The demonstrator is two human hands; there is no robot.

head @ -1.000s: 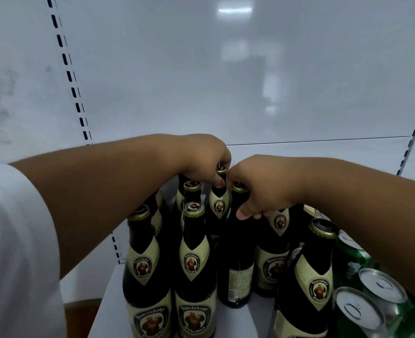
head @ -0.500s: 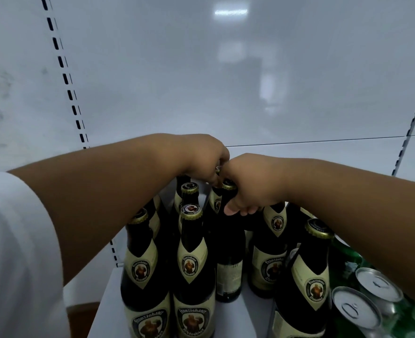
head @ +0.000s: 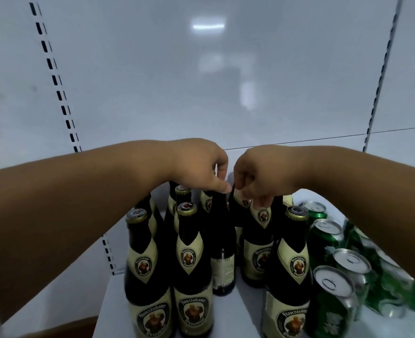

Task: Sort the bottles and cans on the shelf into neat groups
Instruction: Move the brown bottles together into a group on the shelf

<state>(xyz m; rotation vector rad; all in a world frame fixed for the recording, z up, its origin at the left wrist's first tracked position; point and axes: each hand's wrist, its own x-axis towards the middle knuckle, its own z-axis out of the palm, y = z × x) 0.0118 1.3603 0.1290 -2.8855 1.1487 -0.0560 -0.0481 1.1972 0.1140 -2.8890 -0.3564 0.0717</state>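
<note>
Right at the middle of the shelf (head: pixel 245 303), both hands meet over the bottle cluster. The left hand (head: pixel 201 164) comes down with fingers curled, thumb and fingertips pinching the top of a dark bottle (head: pixel 222 242) whose plain back label faces the camera; its cap is hidden under the fingers. Just beside that grip, nearly knuckle to knuckle, the right hand (head: pixel 260 174) curls over the neck of a labelled bottle (head: pixel 260 240), fingers wrapped round the top, cap covered too. Both bottles stand upright on the white shelf board.

Nearer the camera than the left hand's grip stand two more brown bottles with cream labels, one (head: pixel 145 276) at the outer left and one (head: pixel 193 272) next to it, gold caps showing. Behind the grip, further bottles (head: pixel 182 196) crowd together, only their necks visible. Below the right forearm another labelled bottle (head: pixel 292 274) stands at the front, and just to the right of it green cans (head: pixel 333 298) sit in a row running back, silver tops up. More green cans further right are blurred.
</note>
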